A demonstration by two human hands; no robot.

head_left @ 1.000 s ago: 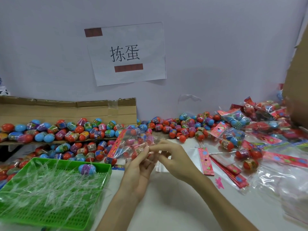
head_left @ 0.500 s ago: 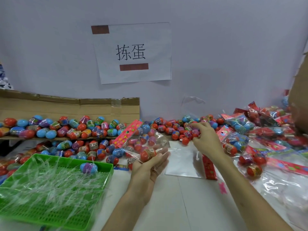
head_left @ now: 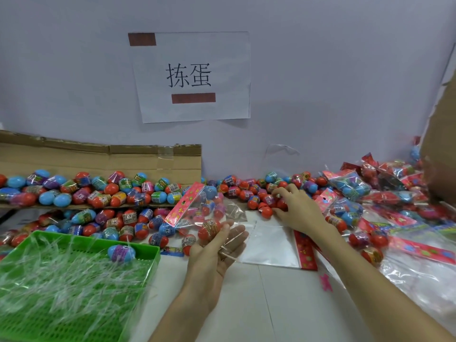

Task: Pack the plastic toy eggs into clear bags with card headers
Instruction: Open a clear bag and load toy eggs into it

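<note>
My left hand (head_left: 217, 245) holds a clear bag (head_left: 209, 213) with a pink card header (head_left: 185, 203) at table centre; a red egg lies in the bag against my fingers. My right hand (head_left: 296, 206) reaches into the pile of loose toy eggs (head_left: 249, 188) by the wall, fingers curled over several eggs. An empty clear bag with a red header (head_left: 271, 243) lies flat on the table under my right wrist.
A cardboard flap (head_left: 98, 159) carries more eggs at the left. The green mesh tray (head_left: 74, 292) at front left holds clear strips and one blue egg (head_left: 121, 253). Filled bags (head_left: 350, 186) and loose headers pile up at the right. A paper sign hangs on the wall.
My right hand left the bag's mouth and reached right and back into the egg pile. My left hand keeps the bag, now lifted and tilted.
</note>
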